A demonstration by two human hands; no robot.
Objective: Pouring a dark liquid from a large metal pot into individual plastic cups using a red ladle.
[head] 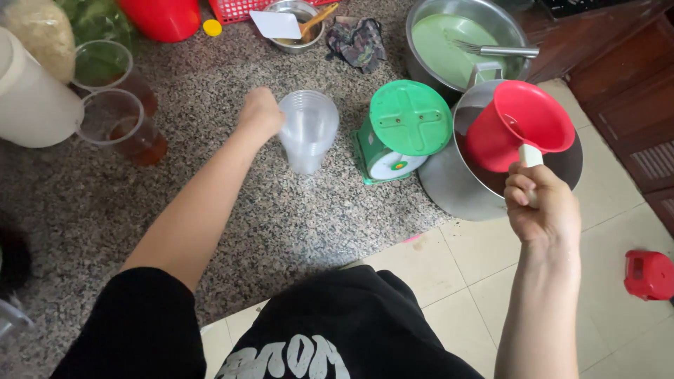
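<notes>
Her left hand [260,112] closes on the cup stack [307,130] standing on the surface [210,196]; none is separated yet. The right hand [542,207] clenches a red scoop [518,125] above a steel pot [449,186], nothing poured.

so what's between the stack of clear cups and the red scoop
In the head view, the green kitchen scale sits on the counter between the cup stack and the red scoop.

Soft, even daylight fills the view with only faint shadows. Steel bowls [484,38] at one o'clock show mild glare. Edges bend slightly.
</notes>
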